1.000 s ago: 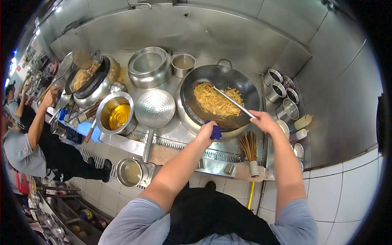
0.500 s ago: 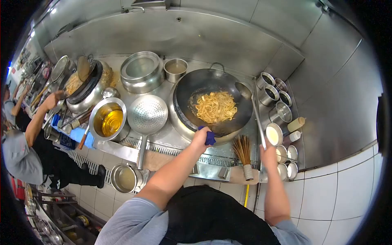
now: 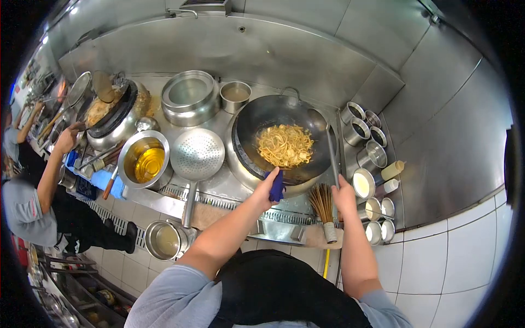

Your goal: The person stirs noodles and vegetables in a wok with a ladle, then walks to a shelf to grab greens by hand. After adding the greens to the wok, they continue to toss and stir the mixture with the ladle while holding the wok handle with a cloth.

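Note:
A dark wok [image 3: 268,109] sits on the burner in front of me, with brown fried noodles [image 3: 285,145] heaped in its middle. My left hand [image 3: 265,191] is closed around a folded purple cloth [image 3: 277,186] at the wok's near rim. The part of the rim under the cloth is hidden. To the right, my right hand [image 3: 343,198] grips the long metal handle of a ladle [image 3: 332,153]. The ladle's bowl rests inside the wok's right side, apart from the noodles. A bamboo wok brush [image 3: 324,205] lies just left of my right hand.
Left of the wok are a perforated strainer [image 3: 197,154], a pot of yellow oil [image 3: 131,158] and a lidded steel pot [image 3: 188,109]. Seasoning containers [image 3: 363,183] and squeeze bottles [image 3: 392,170] line the right side. A co-worker [image 3: 33,208] handles another wok at far left.
My right hand has moved up and left, bringing the ladle further over the wok. The noodles have shifted slightly left and are bunched differently. My left hand keeps its hold on the cloth.

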Demonstrator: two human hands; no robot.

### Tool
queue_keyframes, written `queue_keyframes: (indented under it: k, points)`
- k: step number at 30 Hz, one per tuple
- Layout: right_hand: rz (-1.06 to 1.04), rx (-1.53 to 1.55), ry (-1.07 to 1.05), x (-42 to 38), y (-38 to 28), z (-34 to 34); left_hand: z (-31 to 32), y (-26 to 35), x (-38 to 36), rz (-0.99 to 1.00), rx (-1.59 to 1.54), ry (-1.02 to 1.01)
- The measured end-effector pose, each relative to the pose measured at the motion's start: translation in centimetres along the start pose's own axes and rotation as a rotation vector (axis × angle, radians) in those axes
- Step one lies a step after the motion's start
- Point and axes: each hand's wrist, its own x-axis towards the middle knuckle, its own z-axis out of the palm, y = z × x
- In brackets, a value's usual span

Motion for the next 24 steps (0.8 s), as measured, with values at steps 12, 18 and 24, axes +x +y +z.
queue_keyframes:
  k: [12,18,24]
  points:
    - [-0.093,0.006,-0.103,-9.8,-5.9,-7.5,-9.1,-3.8,-11.1,-0.114,0.036,-0.05]
    - [0.227,0.866,-0.442,-10.9,-5.2,-9.0,-11.6,-3.3,-13.7,-0.077,-0.003,-0.037]
    - [-0.179,0.356,0.0,-11.1,-3.3,3.6,-11.4,-2.1,-15.7,-0.047,0.003,-0.034]
